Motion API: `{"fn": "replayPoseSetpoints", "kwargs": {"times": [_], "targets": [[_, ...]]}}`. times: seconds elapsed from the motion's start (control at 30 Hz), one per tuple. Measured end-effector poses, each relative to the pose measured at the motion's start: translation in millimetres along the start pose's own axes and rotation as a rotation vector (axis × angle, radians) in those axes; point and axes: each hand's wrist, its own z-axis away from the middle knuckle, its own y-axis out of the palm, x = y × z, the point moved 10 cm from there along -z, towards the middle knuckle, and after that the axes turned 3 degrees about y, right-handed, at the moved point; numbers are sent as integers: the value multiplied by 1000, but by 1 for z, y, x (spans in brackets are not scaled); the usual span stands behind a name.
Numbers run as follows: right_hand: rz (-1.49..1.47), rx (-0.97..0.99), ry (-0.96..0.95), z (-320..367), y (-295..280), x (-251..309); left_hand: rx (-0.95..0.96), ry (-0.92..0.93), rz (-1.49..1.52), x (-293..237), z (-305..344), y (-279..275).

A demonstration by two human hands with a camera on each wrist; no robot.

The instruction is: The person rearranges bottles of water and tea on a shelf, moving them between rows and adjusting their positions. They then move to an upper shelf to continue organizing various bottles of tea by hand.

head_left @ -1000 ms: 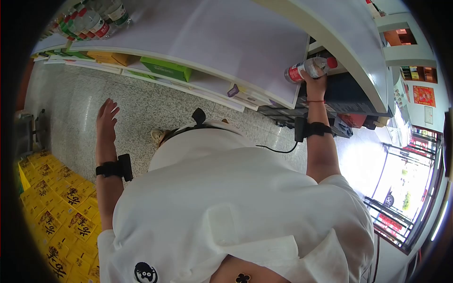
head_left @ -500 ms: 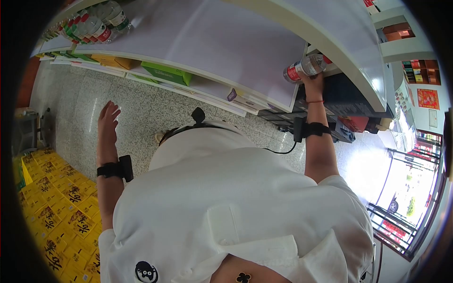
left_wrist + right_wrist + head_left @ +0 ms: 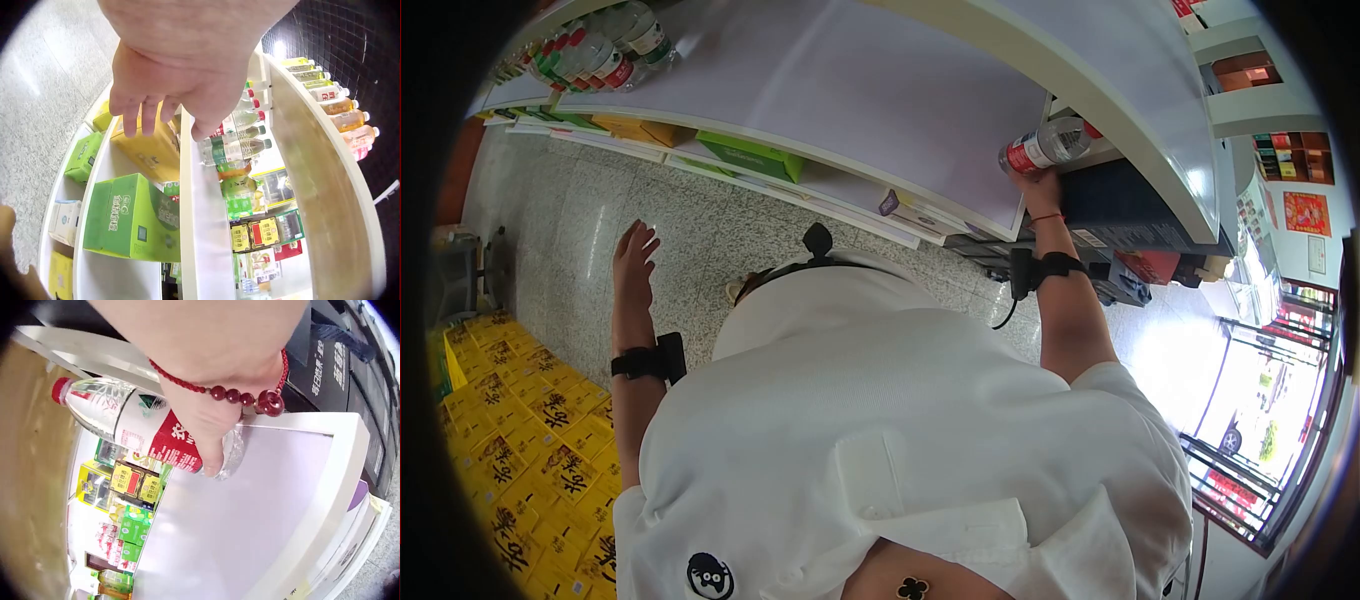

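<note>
A clear water bottle [image 3: 1045, 147] with a red cap and red-and-white label is at the right end of the white shelf [image 3: 880, 90]. My right hand [image 3: 1036, 187] holds it low down, near its base. In the right wrist view the thumb [image 3: 211, 453] lies across the lower label, and the other fingers are hidden behind the bottle. My left hand [image 3: 634, 265] hangs over the floor with its fingers loosely extended and nothing in them. Seen from the left wrist, that hand overlaps the shelves and several upright bottles [image 3: 240, 149].
More bottles [image 3: 605, 60] stand in rows at the shelf's far left. Green [image 3: 750, 155] and orange [image 3: 637, 130] boxes sit on the lower shelf. Dark boxes [image 3: 1120, 205] are right of the shelf end. Yellow cartons [image 3: 530, 440] are stacked at lower left.
My right hand has slid from the bottle's middle down towards its base, and the wrist has shifted left. The bottle has barely moved. My left hand has drifted slightly right and down.
</note>
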Motion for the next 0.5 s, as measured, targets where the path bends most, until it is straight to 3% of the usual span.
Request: {"fn": "replayPoseSetpoints", "kwargs": {"times": [0.2,0.27,0.5], "targets": [[240,-135,0,-7,-7,-20,-11,-9,11,3,2,-4],[342,-196,90,-3,-9,-17,-9,-9,18,2,2,-4],[250,-269,10,4,-6,-4,-4,6,13,-4,4,0]]}}
